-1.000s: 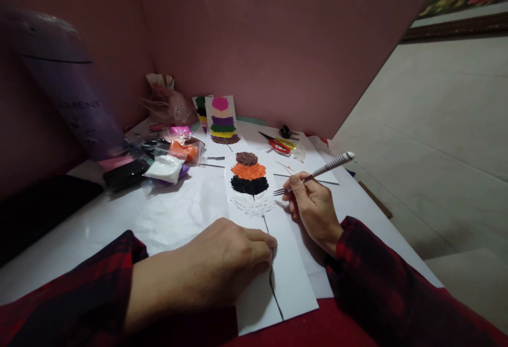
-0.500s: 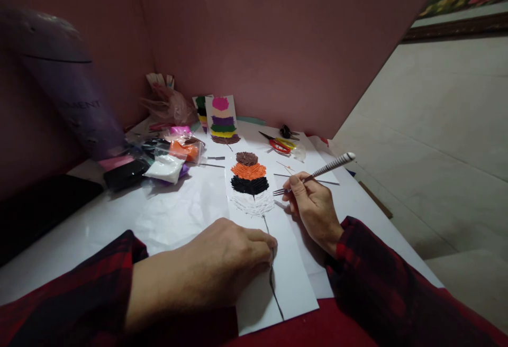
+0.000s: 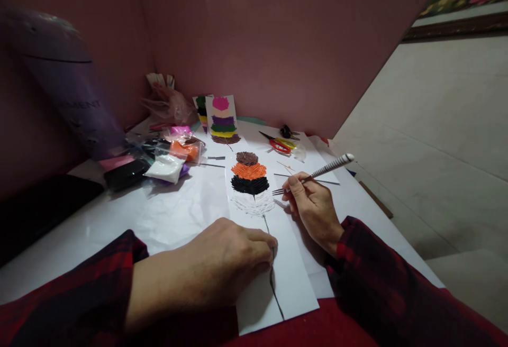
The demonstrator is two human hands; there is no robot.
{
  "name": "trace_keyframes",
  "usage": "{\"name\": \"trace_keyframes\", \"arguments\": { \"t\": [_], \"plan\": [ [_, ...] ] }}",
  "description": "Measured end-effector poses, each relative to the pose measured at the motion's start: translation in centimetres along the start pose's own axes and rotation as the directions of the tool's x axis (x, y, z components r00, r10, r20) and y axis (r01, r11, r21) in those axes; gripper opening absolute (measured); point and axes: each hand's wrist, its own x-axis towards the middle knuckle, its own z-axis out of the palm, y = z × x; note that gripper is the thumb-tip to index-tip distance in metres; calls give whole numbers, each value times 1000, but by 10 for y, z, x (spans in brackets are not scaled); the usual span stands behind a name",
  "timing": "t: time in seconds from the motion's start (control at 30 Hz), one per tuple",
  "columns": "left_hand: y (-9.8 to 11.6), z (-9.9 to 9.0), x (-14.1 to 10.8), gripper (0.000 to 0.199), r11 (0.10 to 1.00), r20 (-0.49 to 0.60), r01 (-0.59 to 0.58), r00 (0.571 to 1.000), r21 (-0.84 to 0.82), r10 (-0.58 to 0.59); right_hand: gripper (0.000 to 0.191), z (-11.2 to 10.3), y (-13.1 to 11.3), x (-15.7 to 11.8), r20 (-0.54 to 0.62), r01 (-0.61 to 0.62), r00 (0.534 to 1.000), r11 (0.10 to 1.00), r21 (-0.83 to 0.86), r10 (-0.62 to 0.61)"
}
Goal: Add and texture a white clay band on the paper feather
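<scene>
My right hand [image 3: 313, 207] grips a fork [image 3: 329, 166] with a patterned handle. Its tines point left, just beside the white band of a feather-like shape [image 3: 250, 184] on a white card [image 3: 291, 283]. The shape has textured brown, orange, black and white bands that look like clay. A thin dark strand [image 3: 272, 278] runs down the card from the white band. My left hand [image 3: 234, 257] rests on the card with its fingers curled together, their tips at the strand. The thumb is hidden, as is anything under these fingers.
Bagged coloured clay [image 3: 164, 169] lies to the left, near a large purple package [image 3: 75, 88]. Two banded cards [image 3: 221, 119] lean at the back. Red-handled scissors [image 3: 280, 146] and thin dark strips [image 3: 329, 182] lie at the right. A pink panel [image 3: 254, 40] stands behind.
</scene>
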Motion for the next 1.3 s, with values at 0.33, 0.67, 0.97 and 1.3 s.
{"name": "trace_keyframes", "arguments": {
  "t": [0.33,0.67,0.97,1.3],
  "plan": [
    [-1,1,-1,26,1000,-3,3,1000,0,-3,35,1,1,-1,17,5,1000,1000,23,-5],
    [0,1,0,25,999,-28,-16,999,42,17,35,1,0,-2,49,-14,999,998,64,11],
    [-2,1,0,23,1000,-7,-4,1000,24,4,28,0,-1,-4,88,30,996,999,-30,-28],
    [1,-1,-1,24,998,-16,-28,999,50,29,26,0,-3,-5,131,27,991,997,-78,-17]
  ]
}}
